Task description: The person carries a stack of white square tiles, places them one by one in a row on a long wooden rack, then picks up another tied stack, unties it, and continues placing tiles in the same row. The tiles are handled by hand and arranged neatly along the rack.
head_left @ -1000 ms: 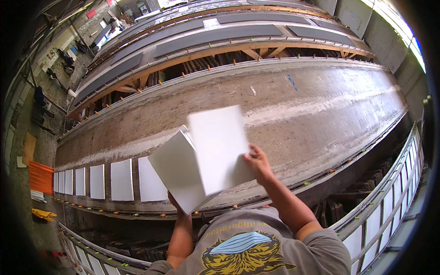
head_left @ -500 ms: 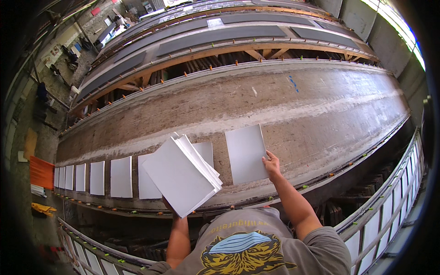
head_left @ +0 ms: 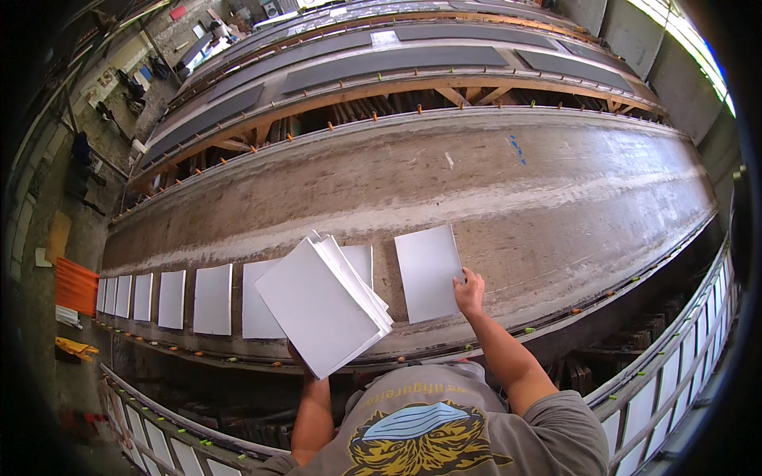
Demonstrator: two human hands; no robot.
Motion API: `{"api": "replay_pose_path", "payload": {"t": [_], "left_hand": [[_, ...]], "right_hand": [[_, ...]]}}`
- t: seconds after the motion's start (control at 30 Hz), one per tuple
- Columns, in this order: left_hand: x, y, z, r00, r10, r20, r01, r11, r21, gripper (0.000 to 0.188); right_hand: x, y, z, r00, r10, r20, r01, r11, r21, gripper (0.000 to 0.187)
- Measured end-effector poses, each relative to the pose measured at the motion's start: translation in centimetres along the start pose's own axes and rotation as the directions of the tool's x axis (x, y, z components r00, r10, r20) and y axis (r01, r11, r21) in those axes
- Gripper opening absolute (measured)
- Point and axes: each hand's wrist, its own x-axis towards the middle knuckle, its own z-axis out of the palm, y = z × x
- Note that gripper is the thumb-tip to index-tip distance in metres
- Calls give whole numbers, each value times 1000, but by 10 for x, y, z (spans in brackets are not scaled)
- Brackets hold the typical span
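Note:
My left hand (head_left: 297,355) supports a thick stack of white sheets (head_left: 321,309) from below, its fingers mostly hidden under the stack. The stack is tilted, with its edges fanned unevenly. To the right, my right hand (head_left: 470,292) grips the right edge of a single white sheet (head_left: 429,274) at the long brown table. Whether that sheet lies fully flat cannot be made out. A row of white sheets (head_left: 213,300) runs along the near side of the table to the left; the stack partly covers the nearest ones.
The long table (head_left: 556,198) has a pale streak along it and small pegs along its edges. Beyond stand more tables with dark panels (head_left: 397,68). White panels (head_left: 667,389) line a curved-looking rail at the lower right. An orange sheet (head_left: 75,287) hangs at the left end.
My right hand and its sheet have shifted slightly nearer to me. The stack stays in my left hand. The whole view has shifted a little.

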Motion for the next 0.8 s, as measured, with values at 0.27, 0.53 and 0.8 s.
{"api": "replay_pose_path", "payload": {"t": [0.27, 0.53, 0.8], "left_hand": [[-14, 23, -21, 1000, 20, -19, -19, 1000, 15, 49], [-14, 56, -39, 999, 36, -1, -36, 999, 28, 48], [-8, 53, -42, 999, 14, 30, -15, 1000, 13, 48]], "right_hand": [[-61, -94, 15, 734, -612, 294, 638, 770, 9, 64], [-107, -145, 74, 465, -657, 593, 851, 517, -94, 95], [-101, -136, 77, 448, -683, 577, 841, 540, -14, 92]]}}
